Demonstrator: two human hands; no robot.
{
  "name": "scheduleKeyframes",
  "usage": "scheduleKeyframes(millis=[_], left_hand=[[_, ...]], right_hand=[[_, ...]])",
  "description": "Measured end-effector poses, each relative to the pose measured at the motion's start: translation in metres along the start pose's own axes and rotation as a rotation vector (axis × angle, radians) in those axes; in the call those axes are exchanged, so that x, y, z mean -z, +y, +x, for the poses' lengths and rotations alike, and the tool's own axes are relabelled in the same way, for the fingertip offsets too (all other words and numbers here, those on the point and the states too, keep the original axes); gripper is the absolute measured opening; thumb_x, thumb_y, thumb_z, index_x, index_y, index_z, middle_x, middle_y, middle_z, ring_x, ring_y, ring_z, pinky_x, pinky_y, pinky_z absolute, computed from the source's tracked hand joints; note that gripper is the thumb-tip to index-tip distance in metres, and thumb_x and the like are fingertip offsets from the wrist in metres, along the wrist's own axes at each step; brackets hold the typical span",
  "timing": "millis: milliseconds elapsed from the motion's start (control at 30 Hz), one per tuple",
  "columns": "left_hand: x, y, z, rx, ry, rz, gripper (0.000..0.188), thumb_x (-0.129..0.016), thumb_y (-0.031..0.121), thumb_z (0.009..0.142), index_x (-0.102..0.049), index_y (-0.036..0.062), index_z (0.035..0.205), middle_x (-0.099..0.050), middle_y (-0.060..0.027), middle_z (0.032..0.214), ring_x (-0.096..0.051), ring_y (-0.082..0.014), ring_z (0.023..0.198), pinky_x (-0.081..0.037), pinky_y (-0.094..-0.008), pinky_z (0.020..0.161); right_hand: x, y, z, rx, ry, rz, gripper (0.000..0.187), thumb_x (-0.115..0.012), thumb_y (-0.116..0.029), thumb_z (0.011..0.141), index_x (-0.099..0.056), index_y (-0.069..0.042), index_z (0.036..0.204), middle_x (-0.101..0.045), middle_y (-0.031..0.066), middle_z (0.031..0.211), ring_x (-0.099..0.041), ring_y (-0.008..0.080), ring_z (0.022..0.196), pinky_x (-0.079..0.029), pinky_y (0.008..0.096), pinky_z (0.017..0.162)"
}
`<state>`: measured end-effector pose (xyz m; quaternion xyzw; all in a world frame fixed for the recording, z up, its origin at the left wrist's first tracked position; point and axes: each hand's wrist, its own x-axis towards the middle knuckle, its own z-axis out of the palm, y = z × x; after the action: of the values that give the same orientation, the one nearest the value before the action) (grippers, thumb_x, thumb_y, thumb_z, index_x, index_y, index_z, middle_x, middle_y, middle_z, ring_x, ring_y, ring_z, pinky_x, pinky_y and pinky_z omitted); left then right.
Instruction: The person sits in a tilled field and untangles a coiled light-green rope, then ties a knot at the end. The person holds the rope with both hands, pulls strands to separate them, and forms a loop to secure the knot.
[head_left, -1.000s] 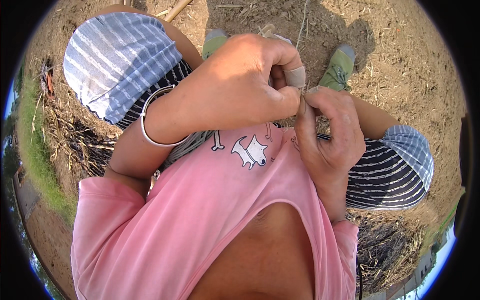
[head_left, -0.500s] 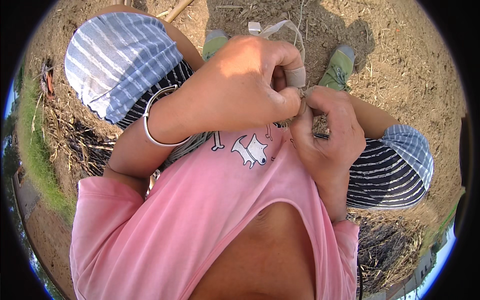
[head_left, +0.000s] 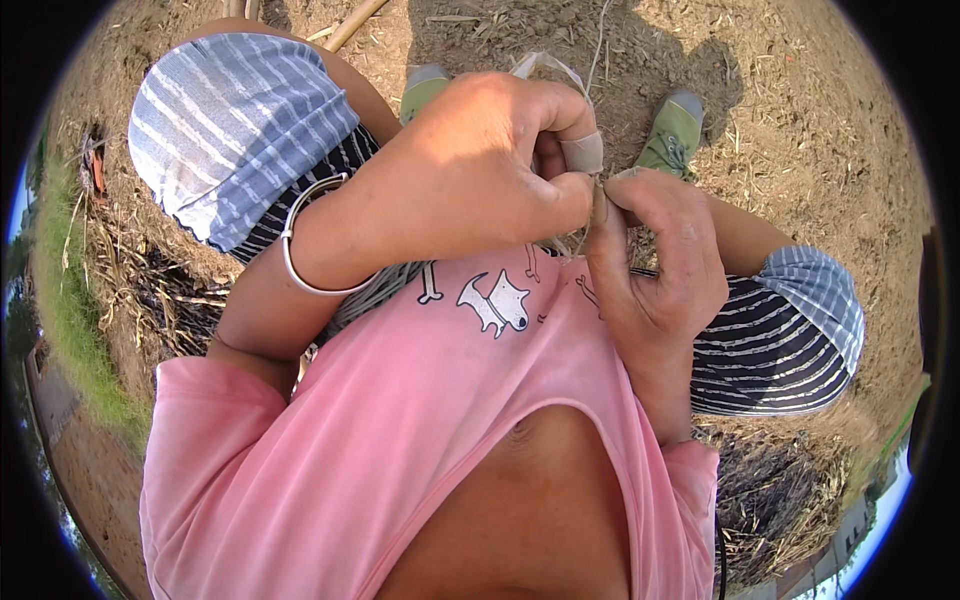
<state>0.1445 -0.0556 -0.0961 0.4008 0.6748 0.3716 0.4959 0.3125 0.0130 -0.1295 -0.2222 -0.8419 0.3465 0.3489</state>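
My left hand [head_left: 500, 165] is closed in a pinch, with a beige wrap around its index finger and a silver bangle on the wrist. Close against it, my right hand [head_left: 660, 235] pinches with thumb and bent index finger. Between the fingertips runs a thin whitish string [head_left: 600, 50], which extends away over the ground; the bit inside the pinch is mostly hidden. A pale translucent strip [head_left: 545, 62] shows just beyond my left knuckles. Under my left wrist, a bundle of grey-white strings [head_left: 375, 297] lies across my lap.
My knees in striped cloth [head_left: 235, 120] spread to both sides, and green shoes [head_left: 672, 135] stand on dry, straw-strewn soil [head_left: 800, 130]. Wooden poles [head_left: 355, 22] lie beyond the left knee. Dry stalks [head_left: 165, 285] and grass [head_left: 85, 330] are at the left.
Both hands have shifted slightly left, still pinched together. The pale strip has drawn nearer behind my left hand, and less of it shows.
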Motion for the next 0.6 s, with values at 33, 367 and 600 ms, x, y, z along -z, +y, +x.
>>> scheduleKeyframes(millis=[33,367,600], left_hand=[[-0.0009,-0.0015,-0.0004,-0.004,0.001,0.000,0.009,-0.067,0.005,0.077,-0.063,-0.0006,0.083,-0.058,0.0014,0.073,-0.052,-0.0034,0.065,-0.044,-0.0209,0.056],[-0.0012,-0.0018,-0.0007,-0.020,0.009,0.078,0.006,-0.064,0.003,0.076,-0.063,-0.0006,0.080,-0.057,0.0014,0.070,-0.052,-0.0035,0.063,-0.044,-0.0215,0.055],[0.0022,0.0018,-0.0018,0.043,0.003,-0.049,0.008,-0.066,0.003,0.078,-0.063,-0.0013,0.084,-0.058,0.0027,0.074,-0.052,-0.0025,0.066,-0.044,-0.0203,0.056]], right_hand=[[-0.0006,0.0007,-0.0003,0.015,-0.013,-0.019,0.029,-0.073,0.009,0.070,-0.064,-0.002,0.095,-0.064,0.0134,0.087,-0.066,0.0265,0.074,-0.053,0.0327,0.063],[-0.0051,0.0058,-0.0018,0.091,-0.064,-0.125,0.031,-0.071,0.009,0.070,-0.060,-0.001,0.097,-0.063,0.0128,0.086,-0.064,0.0282,0.074,-0.054,0.0358,0.064],[-0.0032,0.0049,-0.0060,-0.018,-0.057,-0.102,0.031,-0.068,0.013,0.068,-0.058,-0.001,0.093,-0.062,0.0117,0.085,-0.064,0.0275,0.072,-0.054,0.0343,0.063]])
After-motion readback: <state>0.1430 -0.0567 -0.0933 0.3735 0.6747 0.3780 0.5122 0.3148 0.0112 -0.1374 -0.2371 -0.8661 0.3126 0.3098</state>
